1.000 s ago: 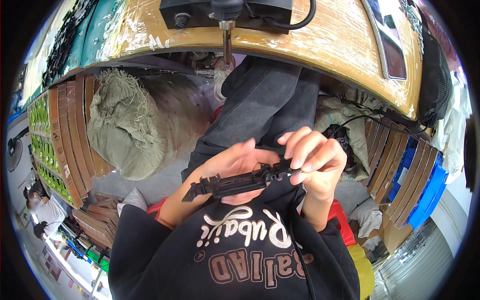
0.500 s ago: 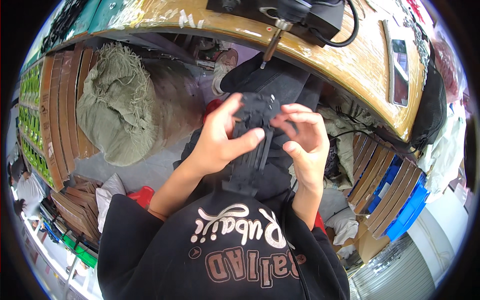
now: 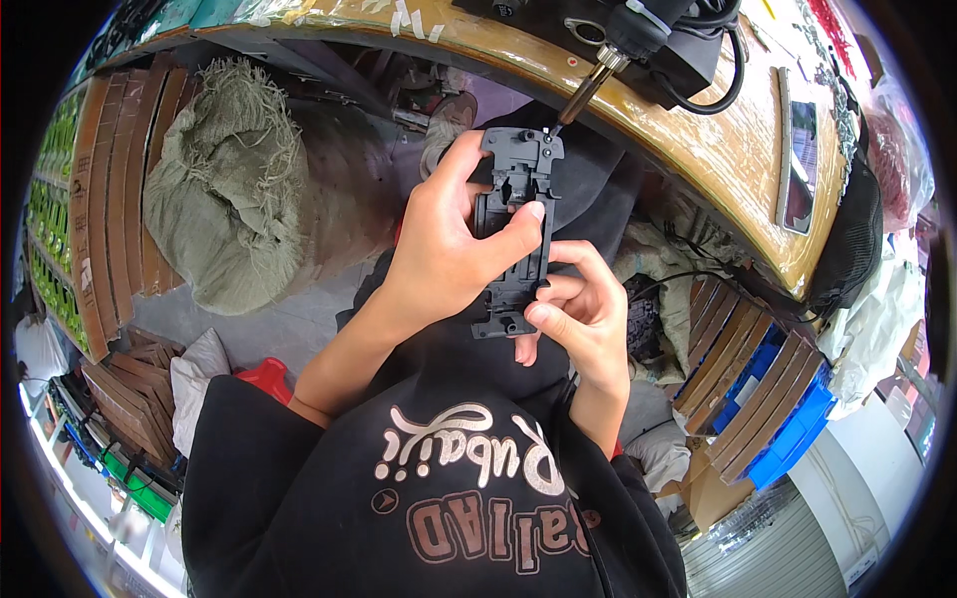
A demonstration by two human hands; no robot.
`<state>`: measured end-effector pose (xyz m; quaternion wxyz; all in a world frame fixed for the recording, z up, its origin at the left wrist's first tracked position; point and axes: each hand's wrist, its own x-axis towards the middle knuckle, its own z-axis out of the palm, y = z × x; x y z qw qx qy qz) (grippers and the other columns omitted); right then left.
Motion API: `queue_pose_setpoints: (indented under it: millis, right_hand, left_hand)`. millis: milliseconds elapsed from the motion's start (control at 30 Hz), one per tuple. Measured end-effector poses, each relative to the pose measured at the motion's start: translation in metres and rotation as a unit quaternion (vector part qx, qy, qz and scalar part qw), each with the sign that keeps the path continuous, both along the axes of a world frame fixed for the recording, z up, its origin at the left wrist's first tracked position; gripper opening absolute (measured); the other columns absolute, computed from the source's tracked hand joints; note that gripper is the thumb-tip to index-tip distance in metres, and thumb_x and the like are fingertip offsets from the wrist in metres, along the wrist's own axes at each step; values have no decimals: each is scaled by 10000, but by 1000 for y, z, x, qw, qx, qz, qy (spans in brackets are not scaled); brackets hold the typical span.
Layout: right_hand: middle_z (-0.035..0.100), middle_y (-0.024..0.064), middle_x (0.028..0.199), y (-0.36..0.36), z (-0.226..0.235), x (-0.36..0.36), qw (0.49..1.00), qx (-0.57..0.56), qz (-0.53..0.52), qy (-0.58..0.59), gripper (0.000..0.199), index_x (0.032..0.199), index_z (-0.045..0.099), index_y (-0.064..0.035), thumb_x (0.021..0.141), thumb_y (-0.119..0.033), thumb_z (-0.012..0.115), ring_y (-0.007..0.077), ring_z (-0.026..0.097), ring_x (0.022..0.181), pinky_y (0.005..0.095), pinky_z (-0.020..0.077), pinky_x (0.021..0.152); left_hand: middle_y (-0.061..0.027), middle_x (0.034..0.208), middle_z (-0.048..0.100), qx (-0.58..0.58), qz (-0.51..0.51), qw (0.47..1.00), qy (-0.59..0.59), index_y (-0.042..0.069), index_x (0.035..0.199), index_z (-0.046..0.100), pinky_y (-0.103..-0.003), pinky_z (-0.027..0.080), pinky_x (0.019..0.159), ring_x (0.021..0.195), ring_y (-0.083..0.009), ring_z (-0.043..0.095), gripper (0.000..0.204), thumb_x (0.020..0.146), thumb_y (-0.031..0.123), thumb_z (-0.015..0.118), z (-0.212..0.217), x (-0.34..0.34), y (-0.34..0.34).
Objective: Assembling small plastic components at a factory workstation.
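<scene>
Closest to the camera is the person's black sweatshirt (image 3: 449,498), its printed chest filling the lower middle of the view. Just above it, the right hand (image 3: 578,314) pinches the lower end of a dark plastic part (image 3: 513,234), thumb on the face and fingers curled behind. The left hand (image 3: 444,254) is closed around the middle of the same part, thumb laid across its front, fingers wrapped over the left edge. The part stands nearly upright (long, flat and ribbed, with small holes at both ends), held in the air over the lap, its top end just under the front edge of the wooden workbench (image 3: 718,149). There the metal tip of a powered screwdriver (image 3: 608,60) touches the part's upper right corner. Farther off, a greenish sack (image 3: 224,199) lies on the floor at the left, and blue crates (image 3: 788,419) stand at the right.
</scene>
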<state>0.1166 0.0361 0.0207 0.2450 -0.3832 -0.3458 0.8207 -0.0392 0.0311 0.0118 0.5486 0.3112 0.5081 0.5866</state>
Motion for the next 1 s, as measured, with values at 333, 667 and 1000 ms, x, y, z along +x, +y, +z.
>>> queue_pose_setpoints:
  millis: [333,667,1000]
  right_hand:
    - [563,103,624,-3,0,1,1000,-7,-12,25,391,1089,398,44,754,45,600,178,574,505,252,451,421]
    - [568,103,632,-3,1,0,999,-13,-23,42,402,1090,397,48,748,46,607,173,573,504,248,452,422]
    - [567,98,629,-2,0,-2,999,-12,-23,39,385,1083,409,43,753,41,606,165,573,506,242,454,429]
  left_hand:
    - [-43,812,566,-16,-20,1000,-12,-25,997,418,-203,454,584,702,-58,544,291,747,-24,567,4,-1,0]
    - [-59,857,556,-4,-18,999,-34,-45,1047,406,-203,461,590,714,-59,543,336,747,-47,558,4,-2,1]
    - [-50,821,561,-6,-17,1000,-19,-40,1056,414,-204,462,583,711,-62,542,336,751,-46,555,3,-1,2]
